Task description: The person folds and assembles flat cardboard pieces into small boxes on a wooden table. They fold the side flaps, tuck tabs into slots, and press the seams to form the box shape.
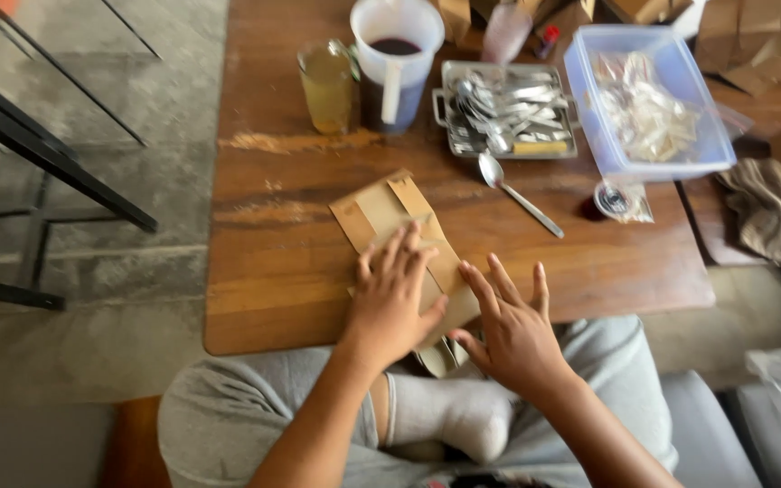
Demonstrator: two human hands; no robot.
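Worn wooden table [300,271], scratched and pale in streaks, over a grey stone floor; black metal legs at the far left.

Near the front edge, a flat brown paper bag [381,212] lying at a slant, its folded top pointing away, its lower end under both hands.

Left hand [392,298] palm down on the bag, fingers spread and straight, pressing flat — open, gripping nothing. Forearm coming up from the lap at a slight inward angle.

Right hand [512,330] just beside it, also open, fingers fanned and lifted a little, thumb and palm edge at the bag's lower right corner by the table edge. Whether the palm touches the paper — cannot tell.

Further back: a single spoon [517,192] lying loose on the wood, a metal tray of cutlery [508,113] behind it, a clear plastic tub [648,99] of small packets to the right, a white jug [397,59] of dark liquid and a glass jug [327,86] of yellowish liquid side by side. Brown cloth [766,208] at the right.

Below the table edge, grey trousers and a white sock [454,411] on a tucked-up foot.
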